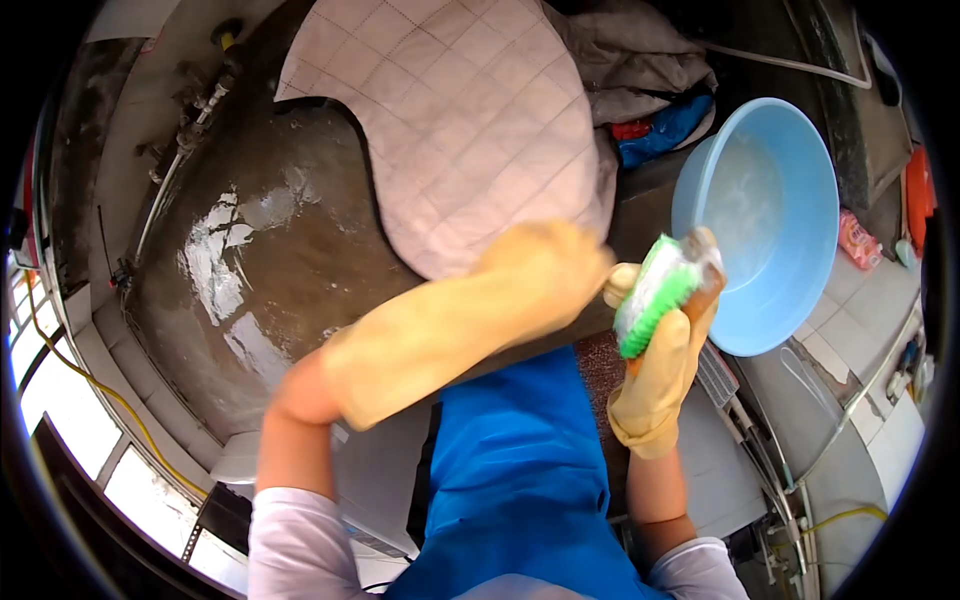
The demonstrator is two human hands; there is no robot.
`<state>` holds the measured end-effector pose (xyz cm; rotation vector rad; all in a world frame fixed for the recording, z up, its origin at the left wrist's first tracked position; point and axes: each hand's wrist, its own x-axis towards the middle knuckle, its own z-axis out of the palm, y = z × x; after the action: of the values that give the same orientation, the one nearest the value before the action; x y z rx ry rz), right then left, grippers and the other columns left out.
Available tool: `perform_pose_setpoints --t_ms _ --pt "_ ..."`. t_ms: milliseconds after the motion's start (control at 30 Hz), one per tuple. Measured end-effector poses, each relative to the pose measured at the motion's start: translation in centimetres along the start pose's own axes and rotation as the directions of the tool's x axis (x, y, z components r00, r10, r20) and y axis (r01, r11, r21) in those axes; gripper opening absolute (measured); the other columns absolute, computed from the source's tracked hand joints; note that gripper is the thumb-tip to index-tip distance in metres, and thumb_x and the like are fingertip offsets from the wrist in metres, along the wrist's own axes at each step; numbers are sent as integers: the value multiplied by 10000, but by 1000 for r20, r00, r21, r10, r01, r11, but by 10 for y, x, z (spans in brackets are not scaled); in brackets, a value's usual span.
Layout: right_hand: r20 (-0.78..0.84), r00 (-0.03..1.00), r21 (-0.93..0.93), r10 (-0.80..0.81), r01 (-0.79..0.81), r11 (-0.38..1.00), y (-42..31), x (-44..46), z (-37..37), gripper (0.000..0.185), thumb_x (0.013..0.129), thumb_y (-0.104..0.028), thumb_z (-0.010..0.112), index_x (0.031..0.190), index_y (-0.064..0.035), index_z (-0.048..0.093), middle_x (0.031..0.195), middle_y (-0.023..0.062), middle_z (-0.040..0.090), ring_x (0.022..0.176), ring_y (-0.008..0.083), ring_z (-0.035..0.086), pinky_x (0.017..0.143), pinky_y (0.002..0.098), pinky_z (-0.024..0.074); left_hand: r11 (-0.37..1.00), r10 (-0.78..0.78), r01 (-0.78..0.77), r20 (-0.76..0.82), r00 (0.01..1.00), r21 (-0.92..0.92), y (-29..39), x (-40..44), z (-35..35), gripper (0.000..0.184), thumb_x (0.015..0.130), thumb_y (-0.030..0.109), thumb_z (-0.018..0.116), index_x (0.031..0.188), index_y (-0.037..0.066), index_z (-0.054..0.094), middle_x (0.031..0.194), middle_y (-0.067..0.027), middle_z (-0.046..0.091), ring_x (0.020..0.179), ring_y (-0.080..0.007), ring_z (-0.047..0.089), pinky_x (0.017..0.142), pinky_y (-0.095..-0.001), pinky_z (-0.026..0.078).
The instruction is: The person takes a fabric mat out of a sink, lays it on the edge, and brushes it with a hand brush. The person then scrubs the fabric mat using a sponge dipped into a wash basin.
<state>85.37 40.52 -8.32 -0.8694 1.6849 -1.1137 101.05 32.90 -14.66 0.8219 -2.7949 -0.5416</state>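
Note:
My right hand (668, 375), in a yellow rubber glove, grips a scrub brush (655, 300) whose green and white bristles face up and toward the left. My left hand (545, 265) wears a matching long glove and is close to the left of the brush. Motion blur smears its fingers, so I cannot make out whether they are closed. Beneath and beyond the left hand lies a pale pink quilted cloth (470, 120) with a curved, dark edge, spread over the wet brown surface (290, 240).
A light blue basin (790, 290) with cloudy water stands on the right. Bunched greyish fabric (640, 60) and a blue and red bundle (670, 130) lie at the back. Pipes with valves (200, 115) run along the left wall. A pink packet (858, 240) is at far right.

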Motion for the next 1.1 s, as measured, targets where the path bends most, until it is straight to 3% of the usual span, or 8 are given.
perform_pose_setpoints --t_ms 133,300,400,533,833,933,1033,1100 --pt "17 991 23 131 -132 991 -6 0 2 784 1095 -473 467 1673 2 232 1257 195 675 1088 265 687 999 404 557 996 -13 52 475 880 -70 -12 -51 9 216 789 170 730 963 45 701 956 -117 711 849 -286 736 663 -418 624" --pt "407 800 -532 -440 600 598 27 40 13 407 952 135 667 1348 51 622 1545 423 389 1375 532 540 1069 505 559 954 -46 84 136 990 -288 0 -70 23 296 802 134 747 1062 -5 720 1063 -178 729 915 -334 749 761 -433 643" --pt "482 741 -462 -468 668 583 53 38 20 382 996 127 595 1368 43 619 1552 428 365 1399 542 517 1104 514 517 941 -182 147 -91 979 -304 -9 -83 -1 391 852 131 787 1203 -19 705 1219 -222 721 1033 -421 728 888 -471 617" --pt "267 964 -386 7 100 917 55 23 20 682 1075 -206 659 1632 8 329 1620 288 410 1392 456 523 1173 470 424 714 -694 697 -66 717 63 -47 -133 13 1190 802 522 868 1646 -57 262 1678 -289 351 1544 -469 347 1302 -541 271" --pt "-101 995 -189 22 -41 981 -27 34 -43 630 1185 -370 397 1680 -7 257 1528 211 526 1300 289 638 1071 395 543 751 -645 661 -204 737 13 -39 -177 28 847 1004 281 741 1645 -49 297 1670 -268 397 1552 -464 365 1293 -536 276" --pt "63 936 -782 -345 261 566 6 90 -114 660 1156 -381 476 1668 -7 296 1553 206 512 1304 320 641 1114 421 513 717 -681 691 -292 671 -85 -34 -194 32 668 1063 235 652 1613 -40 391 1641 -247 456 1540 -453 394 1287 -532 297" --pt "461 872 -882 -163 470 21 46 139 -151 673 1108 -374 578 1643 -30 357 1589 239 478 1343 381 610 1129 439 488 623 -771 749 -336 541 -225 -23 -197 25 523 1081 70 551 1571 -79 440 1611 -279 484 1535 -466 414 1274 -505 337" --pt "56 998 -899 -18 58 434 59 157 -137 748 1031 -350 678 1653 -92 353 1448 318 586 1254 489 626 1098 477 499 585 -800 771 -336 497 -251 -18 -201 21 520 1077 53 550 1567 -84 442 1611 -283 483 1534 -468 414 1272 -505 340"
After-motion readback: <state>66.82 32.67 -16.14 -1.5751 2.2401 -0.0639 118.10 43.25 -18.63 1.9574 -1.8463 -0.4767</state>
